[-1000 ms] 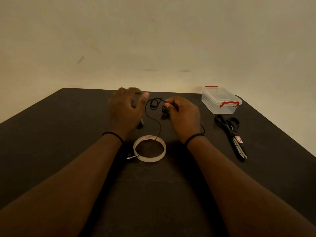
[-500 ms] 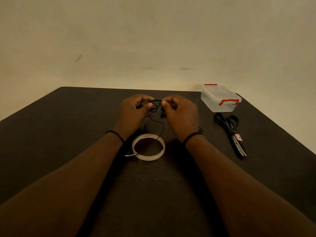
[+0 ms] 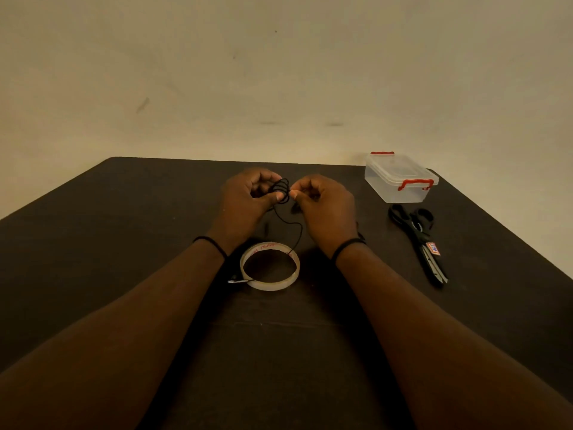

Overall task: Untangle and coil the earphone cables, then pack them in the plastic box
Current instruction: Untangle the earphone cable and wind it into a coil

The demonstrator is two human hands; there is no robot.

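A thin black earphone cable (image 3: 281, 190) is bunched in small loops between my two hands over the dark table. My left hand (image 3: 248, 200) grips the loops with thumb and curled fingers. My right hand (image 3: 325, 206) pinches the cable just right of the loops. A loose strand (image 3: 296, 231) trails down toward me and crosses the tape roll; its metal plug (image 3: 237, 281) lies at the roll's left side. The clear plastic box (image 3: 400, 178) with red clips stands closed at the far right.
A roll of clear tape (image 3: 269, 265) lies flat between my wrists. Black scissors (image 3: 418, 240) lie right of my right hand, below the box. The dark table (image 3: 124, 243) ends at a pale wall behind.
My left hand came in from the left and took hold of the cable loops. Both hands now meet at the bundle, and the loops have grown tighter.
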